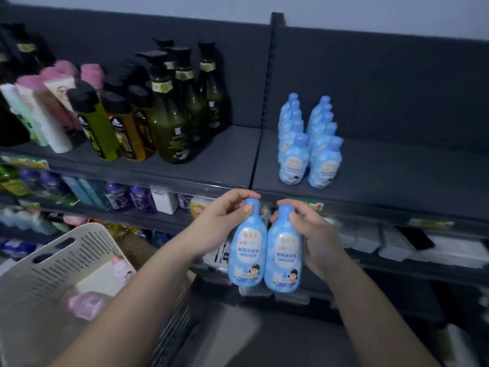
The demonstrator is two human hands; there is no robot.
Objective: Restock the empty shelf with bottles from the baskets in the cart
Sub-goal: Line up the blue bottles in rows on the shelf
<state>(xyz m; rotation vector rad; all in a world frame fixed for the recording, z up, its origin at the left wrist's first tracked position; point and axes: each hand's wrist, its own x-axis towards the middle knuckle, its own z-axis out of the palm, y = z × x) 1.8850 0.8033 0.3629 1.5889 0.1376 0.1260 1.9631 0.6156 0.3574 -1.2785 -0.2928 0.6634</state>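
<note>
- Now my left grip clamps the neck of one blue bottle, my right grip its twin; both upright, touching.
- Both hang below the shelved rows; free shelf lies right of those rows, nearer my right grip.

On the shelf, two rows of bottles stand at one o'clock, pump bottles at eleven; the basket sits at eight.

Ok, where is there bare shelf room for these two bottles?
Widest bare patch: the right bay's shelf, from the two rows of blue bottles out to the right edge. A smaller gap lies between the dark green pump bottles and the upright post. Left of those it is crowded.
</note>
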